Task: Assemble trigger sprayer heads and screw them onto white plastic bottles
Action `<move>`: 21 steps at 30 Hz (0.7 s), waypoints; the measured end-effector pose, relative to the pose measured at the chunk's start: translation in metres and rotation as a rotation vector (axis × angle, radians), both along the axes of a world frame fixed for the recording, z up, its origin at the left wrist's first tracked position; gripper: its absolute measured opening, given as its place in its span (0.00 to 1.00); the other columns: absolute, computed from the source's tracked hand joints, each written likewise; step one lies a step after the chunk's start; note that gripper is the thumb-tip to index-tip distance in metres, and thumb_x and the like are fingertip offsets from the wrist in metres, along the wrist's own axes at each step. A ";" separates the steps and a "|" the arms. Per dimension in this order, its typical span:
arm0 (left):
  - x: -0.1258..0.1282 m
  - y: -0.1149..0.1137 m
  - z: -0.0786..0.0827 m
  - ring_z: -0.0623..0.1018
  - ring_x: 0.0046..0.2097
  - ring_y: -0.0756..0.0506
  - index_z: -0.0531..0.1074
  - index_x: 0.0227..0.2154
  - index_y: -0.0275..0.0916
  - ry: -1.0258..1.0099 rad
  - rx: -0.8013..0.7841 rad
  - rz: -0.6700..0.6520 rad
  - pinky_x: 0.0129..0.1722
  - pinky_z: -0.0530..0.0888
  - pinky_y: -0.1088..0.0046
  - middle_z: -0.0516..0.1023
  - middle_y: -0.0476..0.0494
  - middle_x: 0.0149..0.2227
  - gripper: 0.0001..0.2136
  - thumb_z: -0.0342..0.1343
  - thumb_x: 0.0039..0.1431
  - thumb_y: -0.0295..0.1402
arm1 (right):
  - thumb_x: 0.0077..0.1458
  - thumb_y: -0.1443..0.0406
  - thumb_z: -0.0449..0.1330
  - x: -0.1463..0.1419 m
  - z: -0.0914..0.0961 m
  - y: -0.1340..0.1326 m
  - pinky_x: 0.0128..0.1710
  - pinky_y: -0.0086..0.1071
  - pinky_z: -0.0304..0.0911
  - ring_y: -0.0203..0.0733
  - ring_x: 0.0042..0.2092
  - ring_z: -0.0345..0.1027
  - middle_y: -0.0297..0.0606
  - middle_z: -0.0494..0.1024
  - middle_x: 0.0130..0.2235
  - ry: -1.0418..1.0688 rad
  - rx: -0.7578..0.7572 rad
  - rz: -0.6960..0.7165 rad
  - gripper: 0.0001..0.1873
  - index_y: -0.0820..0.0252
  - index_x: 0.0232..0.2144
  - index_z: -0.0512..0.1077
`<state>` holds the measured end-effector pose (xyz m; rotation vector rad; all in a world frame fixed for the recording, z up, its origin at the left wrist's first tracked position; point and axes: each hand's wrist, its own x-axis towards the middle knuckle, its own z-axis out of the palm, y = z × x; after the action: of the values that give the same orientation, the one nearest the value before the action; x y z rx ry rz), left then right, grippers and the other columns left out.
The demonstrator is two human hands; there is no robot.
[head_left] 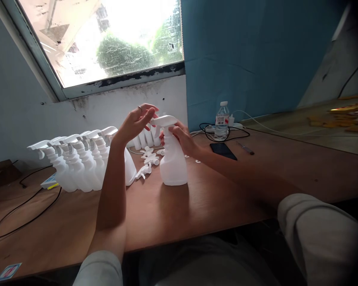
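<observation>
A white, translucent spray bottle [173, 165] stands upright on the table in front of me, its white trigger head fitted on top with the nozzle pointing left. My right hand [181, 138] is closed around the bottle's neck, just beneath the head. At the nozzle end, my left hand [137, 122] has its thumb and fingers bent about the tip, pinching it. Several loose white trigger heads [149, 156] lie on the table behind and left of the bottle. Farther left, partly behind my left forearm, several spray bottles [82, 167] with heads on stand in a tight row.
More white bottles [143, 138] stand by the wall. Behind my right arm are a water bottle [221, 122], black and white cables, a dark phone [223, 151] and a small tool [246, 148]. Small white rings [198, 161] lie nearby. A black cable [26, 226] loops at left.
</observation>
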<state>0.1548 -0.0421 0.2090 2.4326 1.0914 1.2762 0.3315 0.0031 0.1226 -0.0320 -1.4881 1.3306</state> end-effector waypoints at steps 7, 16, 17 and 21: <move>0.014 -0.007 -0.002 0.70 0.27 0.52 0.77 0.38 0.34 0.179 -0.022 0.063 0.27 0.67 0.77 0.75 0.47 0.27 0.19 0.60 0.56 0.48 | 0.51 0.59 0.61 -0.002 0.001 0.000 0.24 0.32 0.68 0.37 0.25 0.68 0.34 0.74 0.26 -0.007 -0.037 0.098 0.14 0.61 0.37 0.64; 0.010 0.000 -0.004 0.66 0.24 0.54 0.76 0.39 0.35 0.007 -0.253 -0.091 0.23 0.66 0.78 0.67 0.50 0.24 0.17 0.63 0.54 0.44 | 0.50 0.59 0.66 -0.001 -0.005 0.006 0.28 0.32 0.70 0.38 0.28 0.71 0.39 0.77 0.31 -0.036 -0.008 0.120 0.18 0.64 0.38 0.66; 0.011 -0.001 -0.004 0.66 0.24 0.54 0.76 0.39 0.35 0.003 -0.257 -0.084 0.23 0.66 0.79 0.66 0.51 0.23 0.16 0.63 0.54 0.43 | 0.49 0.60 0.68 -0.001 -0.005 0.006 0.28 0.32 0.69 0.37 0.28 0.71 0.38 0.77 0.31 -0.034 -0.002 0.111 0.21 0.63 0.40 0.65; 0.013 -0.003 -0.003 0.65 0.23 0.55 0.75 0.38 0.35 0.017 -0.250 -0.051 0.21 0.64 0.79 0.65 0.51 0.23 0.16 0.62 0.54 0.43 | 0.51 0.58 0.66 -0.001 -0.002 0.005 0.29 0.31 0.69 0.36 0.29 0.71 0.37 0.77 0.32 -0.044 0.030 0.188 0.21 0.62 0.42 0.65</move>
<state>0.1677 -0.0452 0.2060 2.2731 1.1114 1.0365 0.3304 0.0083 0.1207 0.1004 -1.5787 1.4650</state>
